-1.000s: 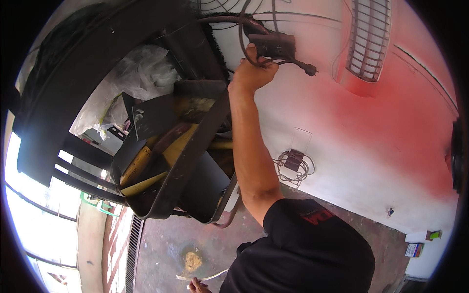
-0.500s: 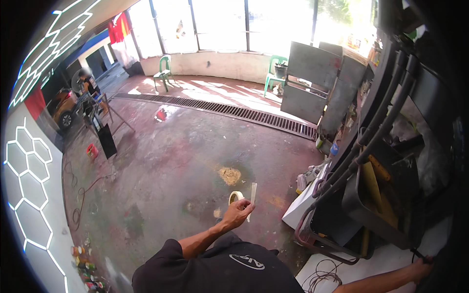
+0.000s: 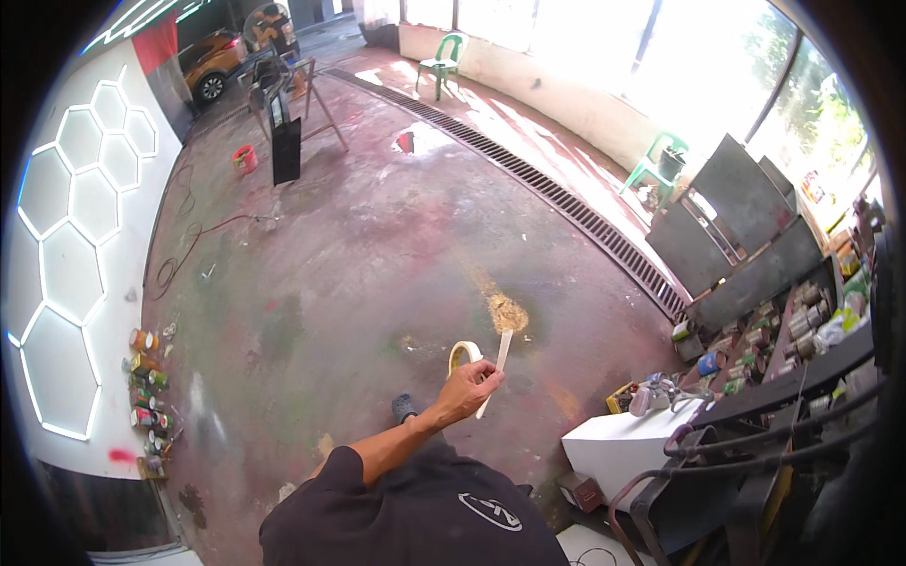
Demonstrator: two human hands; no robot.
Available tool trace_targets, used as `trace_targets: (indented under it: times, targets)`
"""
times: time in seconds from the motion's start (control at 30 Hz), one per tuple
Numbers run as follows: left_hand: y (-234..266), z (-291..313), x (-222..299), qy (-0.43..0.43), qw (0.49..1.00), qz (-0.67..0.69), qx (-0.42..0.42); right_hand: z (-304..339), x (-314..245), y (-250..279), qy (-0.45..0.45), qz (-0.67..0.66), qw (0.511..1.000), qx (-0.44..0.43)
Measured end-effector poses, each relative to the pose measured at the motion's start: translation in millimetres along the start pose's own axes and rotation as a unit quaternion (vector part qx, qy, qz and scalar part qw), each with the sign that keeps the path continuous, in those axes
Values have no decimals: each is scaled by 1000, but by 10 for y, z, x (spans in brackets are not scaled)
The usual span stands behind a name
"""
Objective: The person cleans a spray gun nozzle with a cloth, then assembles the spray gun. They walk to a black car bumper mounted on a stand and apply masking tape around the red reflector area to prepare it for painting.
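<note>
My left hand (image 3: 469, 390) is out in front of my body, its fingers closed. A roll of masking tape (image 3: 456, 357), cream-coloured and standing on edge, rests against the back of the fingers. Between thumb and fingertips is a narrow, pale flat strip (image 3: 506, 351), whose two ends stick out above and below the grip. Whether that strip is a stick or a piece of tape, I cannot tell. My right hand is out of the picture.
A white box-shaped piece (image 3: 604, 457) and dark metal frames stand close on my right, with paint cans (image 3: 807, 316) behind. A floor grating (image 3: 557, 193) crosses the floor. Far left, a person (image 3: 280, 38) is near a metal stand (image 3: 324, 108) and an orange car (image 3: 209, 71).
My view has swung left, bringing more of the left wall into sight. My right hand, earlier at the lower right by the metal frames, has left the picture. The left hand keeps its grip.
</note>
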State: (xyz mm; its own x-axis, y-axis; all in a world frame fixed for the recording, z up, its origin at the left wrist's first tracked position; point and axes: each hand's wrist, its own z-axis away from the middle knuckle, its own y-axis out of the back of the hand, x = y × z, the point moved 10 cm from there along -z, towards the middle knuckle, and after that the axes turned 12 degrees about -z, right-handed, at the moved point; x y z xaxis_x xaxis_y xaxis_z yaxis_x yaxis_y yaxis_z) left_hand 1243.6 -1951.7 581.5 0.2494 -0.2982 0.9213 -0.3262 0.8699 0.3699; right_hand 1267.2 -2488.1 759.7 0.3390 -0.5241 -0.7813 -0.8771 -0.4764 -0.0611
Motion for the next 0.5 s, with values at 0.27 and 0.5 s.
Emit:
trace_targets:
  times: [0.27,0.5]
  targets:
    - [1662,-516,-504,25,996,83,18,1753,-534,-1536,-55,8,984,-169]
    - [3105,-957,-568,8,986,149,74,3264,-1213,-2890,-83,-20,931,-355]
